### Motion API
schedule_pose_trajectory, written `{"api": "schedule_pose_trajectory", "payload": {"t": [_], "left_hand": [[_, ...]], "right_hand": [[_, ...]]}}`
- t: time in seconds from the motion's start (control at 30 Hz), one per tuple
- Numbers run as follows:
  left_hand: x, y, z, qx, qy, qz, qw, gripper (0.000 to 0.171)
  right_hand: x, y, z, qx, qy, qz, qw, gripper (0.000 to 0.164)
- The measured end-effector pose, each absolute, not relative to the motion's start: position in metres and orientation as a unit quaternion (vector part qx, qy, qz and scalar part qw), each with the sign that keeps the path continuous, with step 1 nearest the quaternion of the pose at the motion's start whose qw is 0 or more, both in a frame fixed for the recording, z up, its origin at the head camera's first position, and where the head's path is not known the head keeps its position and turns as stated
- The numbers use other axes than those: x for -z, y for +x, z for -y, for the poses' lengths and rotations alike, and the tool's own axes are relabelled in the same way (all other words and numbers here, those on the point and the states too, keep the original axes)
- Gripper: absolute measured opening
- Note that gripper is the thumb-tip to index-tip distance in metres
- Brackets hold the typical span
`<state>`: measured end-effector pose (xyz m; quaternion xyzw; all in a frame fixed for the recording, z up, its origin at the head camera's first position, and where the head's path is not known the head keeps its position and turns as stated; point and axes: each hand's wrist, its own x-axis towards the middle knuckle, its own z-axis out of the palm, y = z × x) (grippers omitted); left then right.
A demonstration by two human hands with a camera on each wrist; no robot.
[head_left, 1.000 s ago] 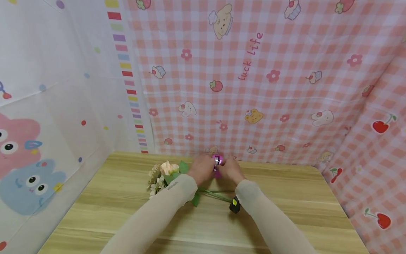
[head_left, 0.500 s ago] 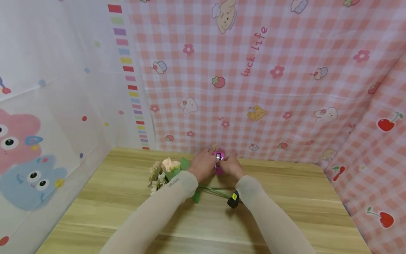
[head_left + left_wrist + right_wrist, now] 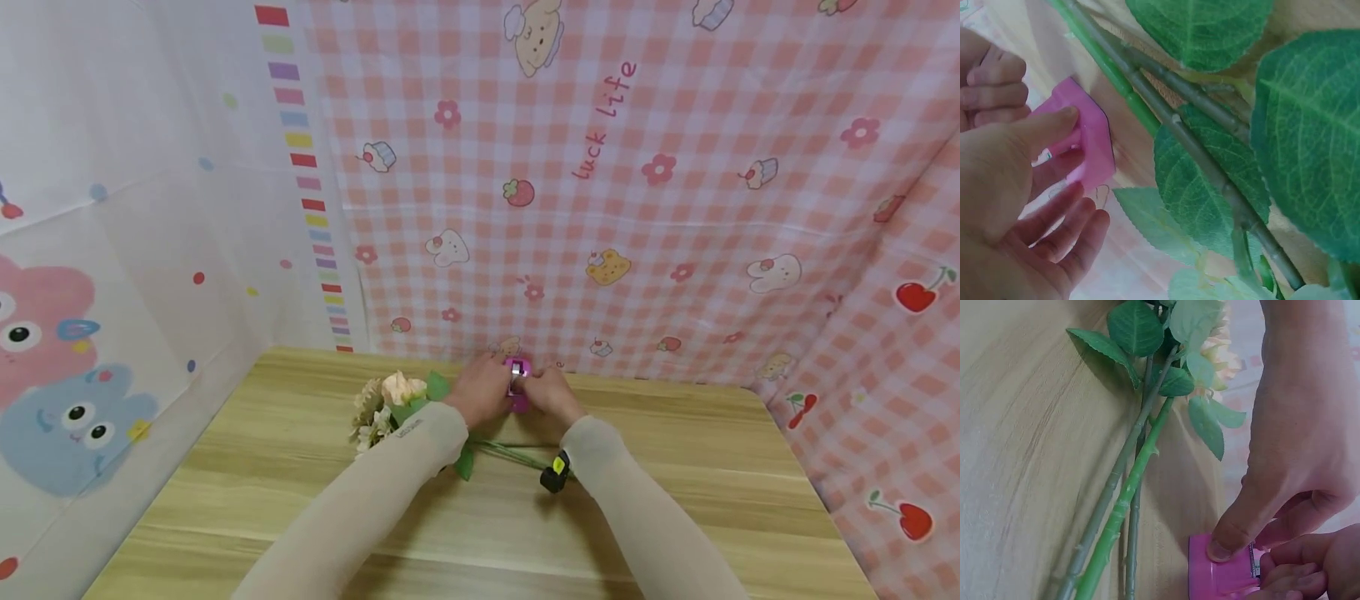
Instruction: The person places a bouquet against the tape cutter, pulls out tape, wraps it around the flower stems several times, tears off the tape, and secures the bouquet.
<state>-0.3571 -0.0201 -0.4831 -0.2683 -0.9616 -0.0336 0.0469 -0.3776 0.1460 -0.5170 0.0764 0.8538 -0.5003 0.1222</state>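
A pink tape dispenser (image 3: 517, 383) with a shiny metal-coloured part stands near the table's back edge, between both hands. My left hand (image 3: 480, 390) holds it, thumb pressed on its pink side (image 3: 1204, 569), while the other fingers (image 3: 1085, 244) lie loosely spread below. From the right, my right hand (image 3: 552, 395) has its fingers curled right at the dispenser's edge; in the right wrist view these curled fingers (image 3: 1297, 569) meet its toothed end. What sits between these fingertips is hidden.
Artificial flowers (image 3: 386, 404) lie left of the hands, partly behind the left sleeve (image 3: 390, 483). Their green stems (image 3: 517, 454) run rightwards under the arms. A black block with a yellow mark (image 3: 555, 472) sits by the right cuff. Patterned cloth (image 3: 585, 208) rises behind the wooden table (image 3: 225, 492).
Both hands stay at the dispenser, and its metal-coloured part now faces slightly differently. The head view has tilted a little downward. The flowers lie where they were.
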Motion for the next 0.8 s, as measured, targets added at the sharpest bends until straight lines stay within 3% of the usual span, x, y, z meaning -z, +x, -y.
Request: {"api": "schedule_pose_trajectory", "payload": {"t": [0.2,0.47,0.63,0.8], "left_hand": [[0.490,-0.362,0.020,0.049,-0.276,0.958,0.054,0.025],[0.490,-0.365,0.025,0.092,-0.289,0.952,0.038,0.024],[0.491,-0.369,0.027,0.128,-0.282,0.951,0.001,0.022],[0.491,-0.369,0.027,0.128,-0.281,0.951,0.004,0.022]], "right_hand": [[0.492,-0.345,-0.135,0.567,0.092,-0.810,0.119,0.035],[0.495,-0.346,-0.135,0.587,0.094,-0.795,0.121,0.024],[0.496,-0.346,-0.137,0.596,0.092,-0.787,0.130,0.032],[0.496,-0.341,-0.139,0.598,0.104,-0.784,0.133,0.035]]}}
